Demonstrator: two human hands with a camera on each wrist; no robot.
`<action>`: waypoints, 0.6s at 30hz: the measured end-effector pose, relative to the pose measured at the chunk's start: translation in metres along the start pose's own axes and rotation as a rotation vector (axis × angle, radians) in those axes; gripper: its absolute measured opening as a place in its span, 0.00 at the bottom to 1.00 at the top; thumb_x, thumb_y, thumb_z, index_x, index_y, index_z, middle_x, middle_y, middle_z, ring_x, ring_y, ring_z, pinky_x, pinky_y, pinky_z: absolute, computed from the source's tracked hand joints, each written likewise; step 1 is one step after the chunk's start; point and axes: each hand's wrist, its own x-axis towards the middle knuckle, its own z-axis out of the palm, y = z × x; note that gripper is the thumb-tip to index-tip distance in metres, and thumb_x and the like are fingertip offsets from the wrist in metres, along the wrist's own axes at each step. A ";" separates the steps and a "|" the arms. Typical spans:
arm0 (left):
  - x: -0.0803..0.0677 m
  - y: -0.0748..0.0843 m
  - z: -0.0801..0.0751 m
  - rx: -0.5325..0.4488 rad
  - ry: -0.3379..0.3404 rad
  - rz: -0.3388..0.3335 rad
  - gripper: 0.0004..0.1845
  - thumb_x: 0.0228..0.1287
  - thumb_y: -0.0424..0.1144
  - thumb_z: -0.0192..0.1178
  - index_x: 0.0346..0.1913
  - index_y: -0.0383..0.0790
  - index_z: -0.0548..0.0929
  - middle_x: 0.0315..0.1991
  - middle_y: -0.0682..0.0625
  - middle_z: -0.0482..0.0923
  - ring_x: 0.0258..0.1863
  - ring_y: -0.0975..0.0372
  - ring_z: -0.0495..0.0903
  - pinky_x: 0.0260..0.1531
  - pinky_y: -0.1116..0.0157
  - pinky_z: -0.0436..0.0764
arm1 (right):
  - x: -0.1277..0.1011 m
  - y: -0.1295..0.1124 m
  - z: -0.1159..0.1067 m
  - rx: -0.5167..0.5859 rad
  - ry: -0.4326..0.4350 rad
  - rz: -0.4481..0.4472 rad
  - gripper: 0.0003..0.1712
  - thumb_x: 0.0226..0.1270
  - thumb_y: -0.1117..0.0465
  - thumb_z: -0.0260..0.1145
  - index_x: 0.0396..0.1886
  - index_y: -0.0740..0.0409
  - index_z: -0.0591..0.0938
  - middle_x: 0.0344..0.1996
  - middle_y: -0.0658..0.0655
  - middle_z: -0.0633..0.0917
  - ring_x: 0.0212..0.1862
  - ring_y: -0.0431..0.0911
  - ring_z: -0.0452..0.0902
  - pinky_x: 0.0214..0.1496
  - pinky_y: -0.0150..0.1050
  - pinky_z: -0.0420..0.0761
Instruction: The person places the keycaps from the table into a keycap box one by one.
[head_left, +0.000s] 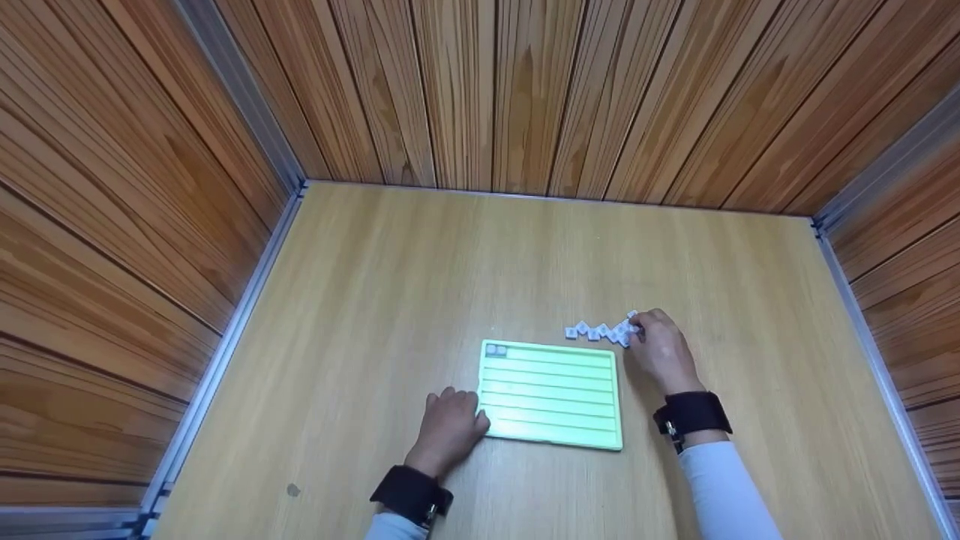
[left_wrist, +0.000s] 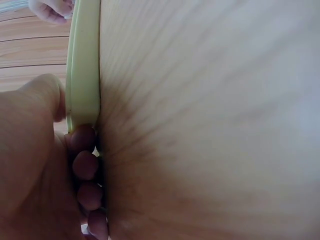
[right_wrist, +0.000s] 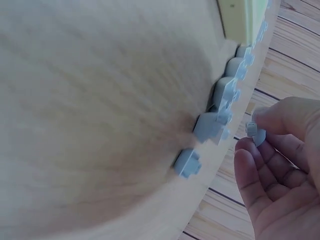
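A light green ridged tray (head_left: 551, 395) lies flat on the table, two small grey blocks (head_left: 496, 350) sitting in its top left groove. The left hand (head_left: 448, 424) grips the tray's lower left edge, its thumb at the rim and its fingertips (left_wrist: 86, 165) lined up by the side wall. Above the tray's top right corner, the right hand (head_left: 664, 351) pinches a small light blue block (right_wrist: 259, 136) between thumb and fingers. In the right wrist view that block is held over the table, beside a row of similar blocks (right_wrist: 225, 92) with raised shapes on top.
Loose blocks (head_left: 593, 334) form a jagged line just beyond the tray's top edge. Wood-plank walls (head_left: 525, 97) with metal framing enclose the table (head_left: 360, 300) at the back and both sides. A dark round spot (head_left: 292, 490) marks the table at the front left.
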 end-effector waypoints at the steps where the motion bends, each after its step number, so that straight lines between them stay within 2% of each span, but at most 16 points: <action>1: 0.000 0.000 0.000 0.000 0.002 0.002 0.10 0.62 0.44 0.54 0.25 0.45 0.72 0.20 0.54 0.64 0.27 0.58 0.60 0.35 0.59 0.58 | 0.000 -0.002 0.001 0.004 -0.001 -0.003 0.15 0.65 0.70 0.65 0.50 0.71 0.82 0.47 0.67 0.81 0.48 0.60 0.80 0.51 0.54 0.80; 6: 0.001 0.000 -0.001 0.002 0.009 0.007 0.11 0.62 0.45 0.54 0.25 0.45 0.72 0.20 0.54 0.64 0.27 0.58 0.60 0.35 0.59 0.59 | 0.000 -0.009 0.005 0.020 -0.004 -0.008 0.13 0.67 0.68 0.65 0.49 0.67 0.83 0.48 0.65 0.81 0.48 0.59 0.81 0.50 0.53 0.80; 10: 0.000 -0.001 -0.001 0.006 0.016 0.015 0.11 0.63 0.45 0.54 0.25 0.45 0.72 0.21 0.54 0.65 0.27 0.58 0.61 0.36 0.58 0.59 | 0.000 -0.013 0.008 0.019 -0.037 -0.008 0.15 0.67 0.67 0.65 0.52 0.67 0.83 0.49 0.64 0.81 0.48 0.57 0.80 0.50 0.52 0.79; 13: 0.000 -0.001 -0.001 0.004 0.022 0.021 0.11 0.62 0.45 0.54 0.25 0.45 0.72 0.21 0.54 0.64 0.27 0.58 0.60 0.36 0.58 0.59 | 0.000 -0.014 0.009 0.026 -0.063 -0.029 0.17 0.67 0.68 0.64 0.55 0.67 0.83 0.50 0.63 0.80 0.50 0.57 0.80 0.51 0.53 0.79; 18: -0.001 -0.001 -0.001 0.004 0.022 0.026 0.11 0.61 0.44 0.54 0.23 0.45 0.70 0.19 0.54 0.63 0.26 0.58 0.59 0.35 0.59 0.58 | 0.000 -0.018 0.008 0.057 -0.075 -0.076 0.15 0.67 0.69 0.64 0.52 0.67 0.84 0.49 0.62 0.80 0.48 0.55 0.79 0.49 0.50 0.79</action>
